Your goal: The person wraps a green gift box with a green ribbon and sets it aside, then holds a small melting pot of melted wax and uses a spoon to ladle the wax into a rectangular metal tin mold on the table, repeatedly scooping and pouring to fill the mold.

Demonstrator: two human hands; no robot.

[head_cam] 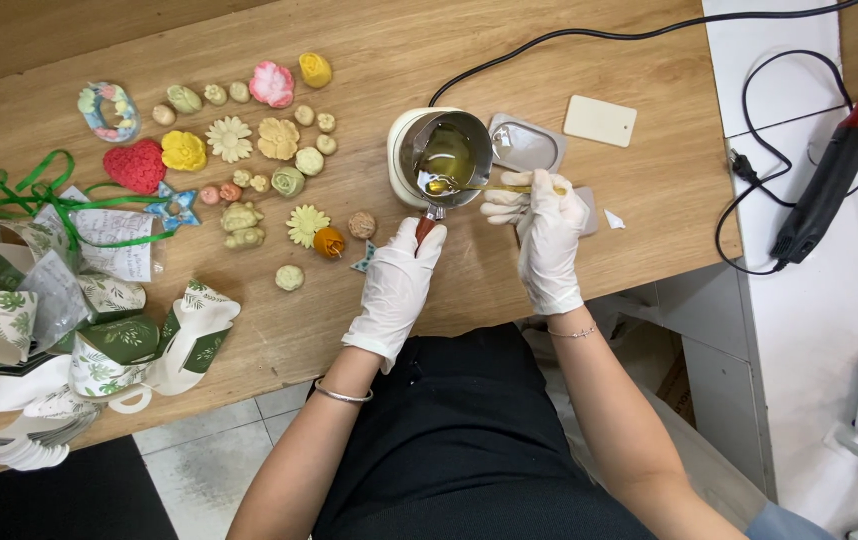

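A small steel melting pot [446, 155] holding yellow liquid sits on a cream electric warmer [401, 150] on the wooden table [589, 250]. My left hand [401, 277], in a white glove, grips the pot's reddish-brown handle [427, 226]. My right hand [546, 228], also gloved, holds a thin gold spoon [469, 186] whose bowl dips into the liquid.
Many small coloured wax shapes lie to the left: flowers [230, 138], a red heart [136, 164], a pink rose [272, 83]. Leaf-printed paper boxes [119, 345] and green ribbon [29, 195] crowd the far left. A clear mould [526, 146], a cream tag [600, 120] and a black-red heat gun [829, 180] sit right.
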